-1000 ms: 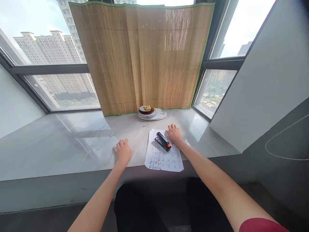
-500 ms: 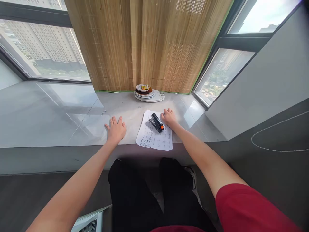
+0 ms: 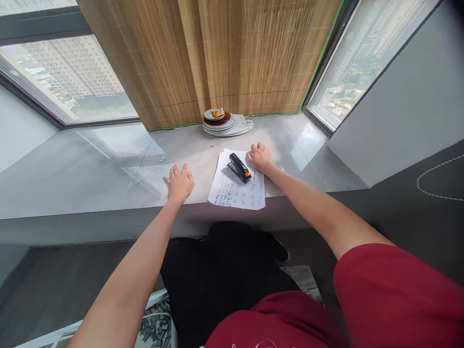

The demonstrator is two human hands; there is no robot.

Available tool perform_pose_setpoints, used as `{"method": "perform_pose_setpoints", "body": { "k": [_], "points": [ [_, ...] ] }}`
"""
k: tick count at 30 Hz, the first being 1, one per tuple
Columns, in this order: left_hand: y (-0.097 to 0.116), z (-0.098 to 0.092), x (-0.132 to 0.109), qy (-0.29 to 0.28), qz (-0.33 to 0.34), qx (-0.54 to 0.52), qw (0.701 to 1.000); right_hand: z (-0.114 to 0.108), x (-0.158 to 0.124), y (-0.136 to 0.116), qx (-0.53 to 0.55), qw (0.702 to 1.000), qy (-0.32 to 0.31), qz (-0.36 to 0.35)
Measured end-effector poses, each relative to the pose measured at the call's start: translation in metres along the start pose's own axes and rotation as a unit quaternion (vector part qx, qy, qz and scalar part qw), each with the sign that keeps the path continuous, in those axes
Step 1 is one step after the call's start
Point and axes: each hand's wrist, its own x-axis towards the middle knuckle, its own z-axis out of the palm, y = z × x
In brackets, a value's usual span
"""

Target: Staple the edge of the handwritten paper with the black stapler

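My left hand [image 3: 180,183] lies palm down on the pale window sill, fingers spread, holding nothing. A sheet of paper with handwriting [image 3: 221,189] sits to its right, its near edge reaching past the sill's front. On this sheet rests a black stapler with an orange part [image 3: 238,168], tilted diagonally. My right hand [image 3: 260,157] rests at the paper's upper right edge, right beside the stapler but apart from it. Its fingers are curled in, and whatever lies under them is hidden.
Stacked plates [image 3: 222,123] with a small yellow packet [image 3: 217,113] on top stand at the back by the bamboo blind [image 3: 232,63]. Small bits [image 3: 161,159] lie on the sill [image 3: 90,183]. A container of grey pieces [image 3: 157,324] is below left.
The view has shifted and tilted downward, so the sill appears higher and more of the red shirt and the container shows. The hands, paper and stapler keep their places relative to each other.
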Motion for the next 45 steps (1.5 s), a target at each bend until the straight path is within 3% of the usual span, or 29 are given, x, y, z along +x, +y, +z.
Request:
{"method": "perform_pose_setpoints", "body": {
  "k": [8,18,22,24,28,30,33,36,39,45],
  "points": [
    [0.002,-0.001,-0.007,0.008,-0.012,-0.012,1.0,-0.003,-0.006,-0.001,-0.002,1.0,-0.016,-0.003],
    [0.015,-0.004,-0.033,0.037,-0.063,-0.068,0.995,0.013,0.003,0.002,0.001,0.998,-0.007,-0.057],
    [0.036,-0.006,-0.05,0.05,-0.081,-0.064,0.993,0.008,0.009,0.004,0.025,0.994,-0.011,-0.11],
    [0.051,-0.007,-0.053,0.051,-0.057,-0.069,0.995,0.001,0.011,0.007,0.043,0.992,0.003,-0.118],
    [0.084,-0.002,-0.049,-0.026,0.123,-0.092,0.988,-0.012,0.0,0.019,0.099,0.988,0.044,-0.112],
    [0.101,0.004,-0.049,-0.062,0.177,-0.083,0.979,-0.015,-0.015,0.029,0.133,0.983,0.074,-0.103],
    [0.124,0.015,-0.059,-0.051,0.162,-0.064,0.983,-0.015,-0.042,0.046,0.176,0.974,0.092,-0.11],
    [0.143,0.022,-0.074,-0.026,0.122,-0.057,0.99,-0.014,-0.061,0.055,0.26,0.951,0.067,-0.152],
    [0.156,0.023,-0.083,-0.016,0.096,-0.058,0.994,-0.013,-0.064,0.053,0.313,0.931,0.025,-0.184],
    [0.157,0.024,-0.085,0.015,0.098,-0.083,0.992,-0.009,-0.057,0.054,0.39,0.908,0.004,-0.154]
  ]
}}
